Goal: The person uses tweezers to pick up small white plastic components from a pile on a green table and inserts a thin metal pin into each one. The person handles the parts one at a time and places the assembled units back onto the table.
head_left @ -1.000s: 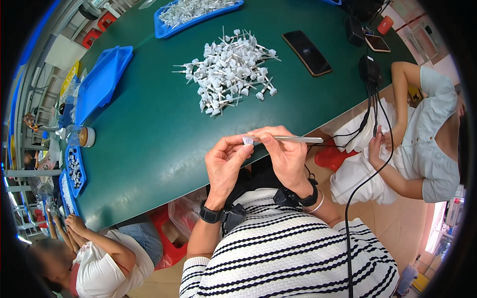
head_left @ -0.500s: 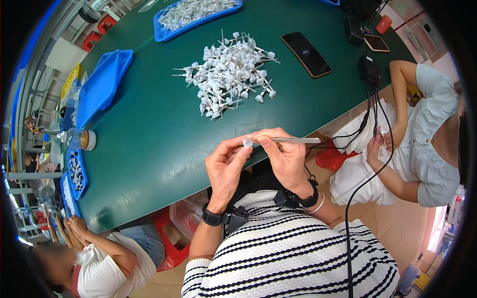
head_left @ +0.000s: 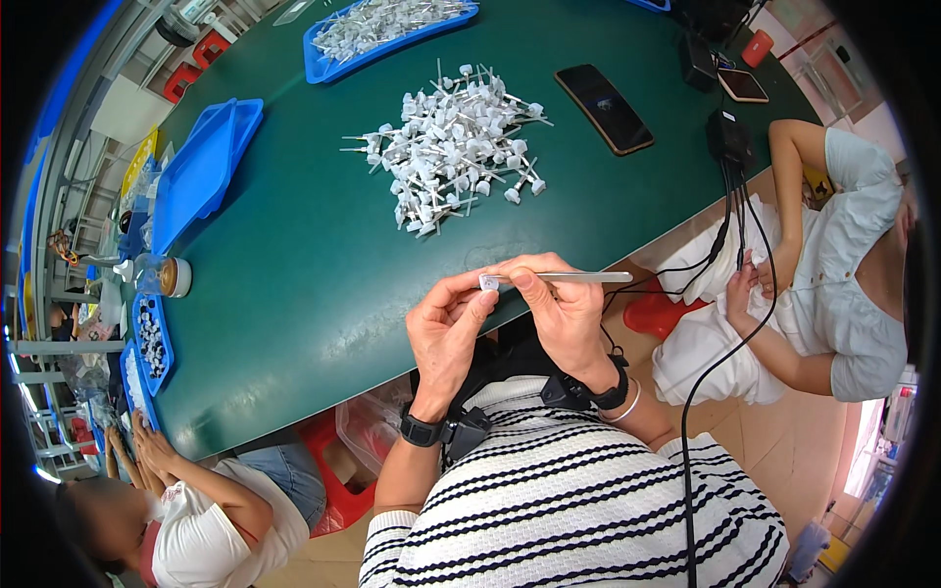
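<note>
Between the thumb and fingers of my left hand (head_left: 446, 328) is a small white plastic piece (head_left: 489, 282), pinched near the table's front edge. My right hand (head_left: 561, 309) is closed around metal tweezers (head_left: 593, 277), whose tip end meets the white piece. The tip itself is too small to make out. Beyond my hands, a heap of white plastic pump heads with thin tubes (head_left: 456, 147) lies loose on the green table (head_left: 304, 255).
A blue tray (head_left: 319, 67) full of similar white parts stands at the back. Stacked blue trays (head_left: 196, 176) are at the left, near a jar (head_left: 176, 277). A phone (head_left: 603, 108) lies right of the heap. Co-workers sit at both sides; a black cable (head_left: 730, 358) hangs at the right.
My hands, the tweezers and the white piece hold almost the same place. The left co-worker's hands have shifted slightly.
</note>
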`<state>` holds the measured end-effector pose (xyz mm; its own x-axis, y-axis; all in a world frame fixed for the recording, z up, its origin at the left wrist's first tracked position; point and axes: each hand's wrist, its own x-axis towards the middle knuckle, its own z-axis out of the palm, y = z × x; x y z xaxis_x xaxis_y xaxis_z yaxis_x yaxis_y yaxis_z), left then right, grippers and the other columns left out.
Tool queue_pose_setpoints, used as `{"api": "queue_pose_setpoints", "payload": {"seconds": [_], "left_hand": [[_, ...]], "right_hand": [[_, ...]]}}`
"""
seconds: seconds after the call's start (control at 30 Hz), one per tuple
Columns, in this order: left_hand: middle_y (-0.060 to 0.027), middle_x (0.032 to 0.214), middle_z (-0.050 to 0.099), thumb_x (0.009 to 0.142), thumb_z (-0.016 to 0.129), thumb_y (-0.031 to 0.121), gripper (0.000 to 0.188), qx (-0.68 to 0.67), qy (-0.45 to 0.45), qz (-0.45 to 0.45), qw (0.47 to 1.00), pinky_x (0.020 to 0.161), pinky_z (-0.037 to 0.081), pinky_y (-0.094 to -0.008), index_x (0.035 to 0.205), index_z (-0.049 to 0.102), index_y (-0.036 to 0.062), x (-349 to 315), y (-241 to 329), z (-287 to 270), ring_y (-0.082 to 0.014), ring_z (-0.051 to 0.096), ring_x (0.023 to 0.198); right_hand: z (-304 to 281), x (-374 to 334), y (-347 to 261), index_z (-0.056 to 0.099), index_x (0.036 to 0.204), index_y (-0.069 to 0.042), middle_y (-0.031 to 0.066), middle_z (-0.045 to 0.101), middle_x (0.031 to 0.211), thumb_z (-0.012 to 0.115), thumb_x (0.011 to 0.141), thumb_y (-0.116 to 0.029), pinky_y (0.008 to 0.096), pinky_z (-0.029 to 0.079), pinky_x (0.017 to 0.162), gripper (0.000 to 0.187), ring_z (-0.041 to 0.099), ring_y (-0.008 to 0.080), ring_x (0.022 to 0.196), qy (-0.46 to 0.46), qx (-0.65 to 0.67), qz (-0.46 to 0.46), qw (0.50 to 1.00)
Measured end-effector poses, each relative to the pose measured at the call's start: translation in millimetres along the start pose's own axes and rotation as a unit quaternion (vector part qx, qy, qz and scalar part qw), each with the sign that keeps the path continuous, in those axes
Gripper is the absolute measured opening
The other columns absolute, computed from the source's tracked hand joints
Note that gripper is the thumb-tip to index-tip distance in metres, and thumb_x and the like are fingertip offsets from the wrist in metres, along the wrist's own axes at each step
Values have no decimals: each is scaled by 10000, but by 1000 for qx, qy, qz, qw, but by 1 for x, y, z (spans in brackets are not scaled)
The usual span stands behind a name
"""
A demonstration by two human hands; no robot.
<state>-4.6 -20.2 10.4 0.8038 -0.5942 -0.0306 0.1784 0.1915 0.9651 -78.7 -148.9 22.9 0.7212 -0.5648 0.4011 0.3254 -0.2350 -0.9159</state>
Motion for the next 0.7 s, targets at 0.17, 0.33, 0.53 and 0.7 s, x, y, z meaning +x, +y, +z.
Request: {"api": "queue_pose_setpoints", "payload": {"seconds": [0.17, 0.33, 0.53, 0.7], "left_hand": [[-100, 1065, 707, 907, 685, -9, 249, 47, 3, 20, 999, 850, 542, -244, 1150, 654, -55, -1, -1, 0, -122, 671, 949], [-93, 1065, 699, 899, 699, 3, 253, 96, 19, 51, 994, 848, 541, -265, 1143, 660, -53, -2, 0, 2, -130, 661, 932], [-130, 1067, 710, 887, 704, -2, 226, 170, 40, 114, 978, 846, 560, -278, 1109, 683, -36, -1, -6, 1, -154, 688, 943], [-112, 1063, 706, 892, 700, -12, 236, 112, 60, 81, 989, 845, 557, -265, 1125, 670, -40, 1, -14, 4, -149, 686, 941]], "right_hand": [[-3, 0, -3, 687, 977, 33, 101, 735, 934, 598, 994, -140, 277, 538, 769, 194, 680, 154, 825, -21, -42, 4, 999], [-2, 6, -4, 700, 911, 22, 99, 709, 830, 649, 945, -111, 299, 520, 634, 147, 671, 209, 711, -19, -87, -23, 996], [2, 13, -12, 692, 887, 2, 91, 702, 831, 682, 896, -91, 324, 520, 597, 94, 669, 256, 702, -40, -147, -64, 986], [2, 15, -13, 694, 916, -3, 83, 708, 861, 693, 876, -77, 326, 529, 620, 83, 672, 250, 725, -53, -185, -94, 977]]}}
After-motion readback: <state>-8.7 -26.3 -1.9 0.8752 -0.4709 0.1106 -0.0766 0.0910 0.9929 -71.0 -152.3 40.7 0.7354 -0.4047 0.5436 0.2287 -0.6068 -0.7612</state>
